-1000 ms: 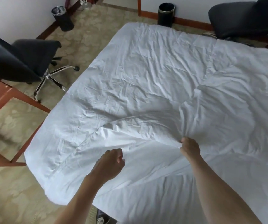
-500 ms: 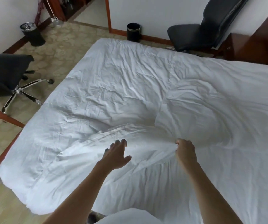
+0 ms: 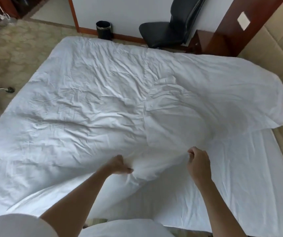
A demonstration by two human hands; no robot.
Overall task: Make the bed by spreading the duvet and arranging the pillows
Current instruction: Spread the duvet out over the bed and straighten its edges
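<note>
Nearest the person, the left hand [image 3: 120,165] is closed in a fist on a bunched fold of the duvet [image 3: 93,103], and the right hand [image 3: 198,161] pinches the same near edge between curled fingers, a little further toward the headboard [image 3: 274,53]. On the headboard side of the hands the bare sheet [image 3: 231,177] shows, so the duvet has not yet reached the head of the bed. Beyond the hands it lies wrinkled across the mattress, its far corner folded over near the headboard. No pillows are in view. Judged from here, a pull on this middle section alone could drag the cover askew, leaving the far corner folded and the sheet exposed.
</note>
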